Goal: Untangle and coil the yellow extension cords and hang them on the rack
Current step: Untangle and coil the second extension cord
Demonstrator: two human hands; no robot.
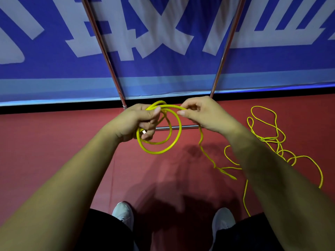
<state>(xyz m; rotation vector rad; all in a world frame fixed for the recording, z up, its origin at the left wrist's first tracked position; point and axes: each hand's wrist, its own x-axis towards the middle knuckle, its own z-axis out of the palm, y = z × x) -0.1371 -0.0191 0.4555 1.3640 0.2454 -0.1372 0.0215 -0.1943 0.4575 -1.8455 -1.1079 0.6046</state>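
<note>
My left hand (pixel 139 122) grips a small coil of yellow cord (pixel 174 142), two or three loops hanging below its fingers. My right hand (pixel 203 113) pinches the same cord at the top of the coil, between thumb and forefinger. From there the cord drops to the red floor and runs right into a loose tangle of yellow cord (pixel 272 138). The metal rack (pixel 226 44) stands just beyond my hands, its two slanted poles rising up and a low crossbar (pixel 177 127) passing behind the coil.
A blue banner with large white characters (pixel 163 33) covers the wall behind the rack. The floor (pixel 54 138) is red. My two white shoes (pixel 123 214) stand at the bottom of the view, and yellow cord trails close to the right shoe.
</note>
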